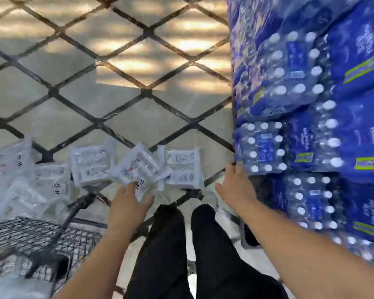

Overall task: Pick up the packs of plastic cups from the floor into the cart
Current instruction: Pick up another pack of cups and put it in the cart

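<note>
- Left hand (125,203): was recorded clasping the near corner of one tilted pack (136,167) of plastic cups, with fingers on top and thumb at the side.
- Tilted pack: clear wrapper with barcode label. It was held low over the floor (138,108), its far end overlapping the neighbouring packs. Whether it was touching them could not be told.
- Floor packs: one was noted flat just left of the held one (91,167) and another flat just right of it (183,169).
- Heaped packs (30,186): several were logged at far left, beside the cart's rim, much blurred. Whether they lay on the floor or in the cart could not be told.
- Cart (30,234): dark wire mesh, seen at lower left, near the left forearm.
- Right hand (235,186): was recorded with fingers spread and nothing grasped. Its fingertips were at the lower corner of the bottled-water packs (300,104); contact was not confirmed because of blur.
- Bottled-water packs: blue film and white caps, stacked high along the right side.
- Floor: pale tiles crossed by dark diagonal lines.
- Trousers (164,244): black, seen between the arms, with a pale shoe (211,197) beyond.
</note>
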{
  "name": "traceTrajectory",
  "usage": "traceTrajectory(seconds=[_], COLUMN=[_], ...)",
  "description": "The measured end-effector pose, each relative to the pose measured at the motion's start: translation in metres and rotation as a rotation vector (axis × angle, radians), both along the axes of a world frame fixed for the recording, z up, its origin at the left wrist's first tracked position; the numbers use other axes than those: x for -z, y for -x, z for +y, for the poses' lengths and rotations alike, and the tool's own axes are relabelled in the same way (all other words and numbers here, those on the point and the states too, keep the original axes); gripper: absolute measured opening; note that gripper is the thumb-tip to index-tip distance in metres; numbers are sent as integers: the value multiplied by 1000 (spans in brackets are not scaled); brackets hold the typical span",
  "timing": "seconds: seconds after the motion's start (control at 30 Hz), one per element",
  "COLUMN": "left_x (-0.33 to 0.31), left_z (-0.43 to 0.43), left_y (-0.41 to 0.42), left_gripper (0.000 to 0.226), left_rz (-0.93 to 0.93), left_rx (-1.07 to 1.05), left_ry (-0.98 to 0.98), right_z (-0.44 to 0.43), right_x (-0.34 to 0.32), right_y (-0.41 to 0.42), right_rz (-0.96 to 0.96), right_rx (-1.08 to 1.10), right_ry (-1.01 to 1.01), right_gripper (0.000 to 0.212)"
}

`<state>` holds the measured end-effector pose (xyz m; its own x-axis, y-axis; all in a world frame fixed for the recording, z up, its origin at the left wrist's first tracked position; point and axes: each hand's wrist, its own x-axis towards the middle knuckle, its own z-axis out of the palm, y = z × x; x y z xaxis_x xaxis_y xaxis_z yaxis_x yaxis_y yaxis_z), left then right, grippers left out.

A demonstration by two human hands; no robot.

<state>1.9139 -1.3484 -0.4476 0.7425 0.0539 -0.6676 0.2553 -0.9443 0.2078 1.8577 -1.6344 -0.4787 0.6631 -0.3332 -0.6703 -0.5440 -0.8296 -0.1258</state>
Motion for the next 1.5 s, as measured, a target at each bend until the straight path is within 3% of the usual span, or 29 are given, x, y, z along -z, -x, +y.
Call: traceTrajectory(seconds=[0.2,0.43,0.53,0.67,0.87,1.0,1.13,1.2,1.33,1.5], left_x=[215,498,571,623,629,632,616,597,523,352], left_z=[-35,-60,-56,-52,-52,-58,-78,-94,-119,-105], left_y=[-69,-128,-146,-136,-127,-117,-110,-111,-121,-127], left_gripper=[79,90,102,121,118,118,102,110,118,118], left_rz=[56,73,63,76,100,74,53,58,4,-67], left_rx=[115,294,377,477,397,190,-67,-85,-67,-108], left_ry=[28,50,-70,-255,-157,92,442,508,558,493], right_z=[3,15,23,28,40,38,23,11,-6,0], right_x=[205,459,527,573,585,582,560,535,453,296], right_y=[-28,-37,-33,-32,-35,-39,-36,-35,-42,-69], right_rz=[72,45,61,36,10,-1,-76,-127,-174,-164], right_rx=[-37,120,171,277,438,460,493,520,557,497], right_ry=[0,-92,-130,-220,-341,-345,-308,-267,-212,-252], right_gripper=[62,76,84,99,94,88,84,81,79,81])
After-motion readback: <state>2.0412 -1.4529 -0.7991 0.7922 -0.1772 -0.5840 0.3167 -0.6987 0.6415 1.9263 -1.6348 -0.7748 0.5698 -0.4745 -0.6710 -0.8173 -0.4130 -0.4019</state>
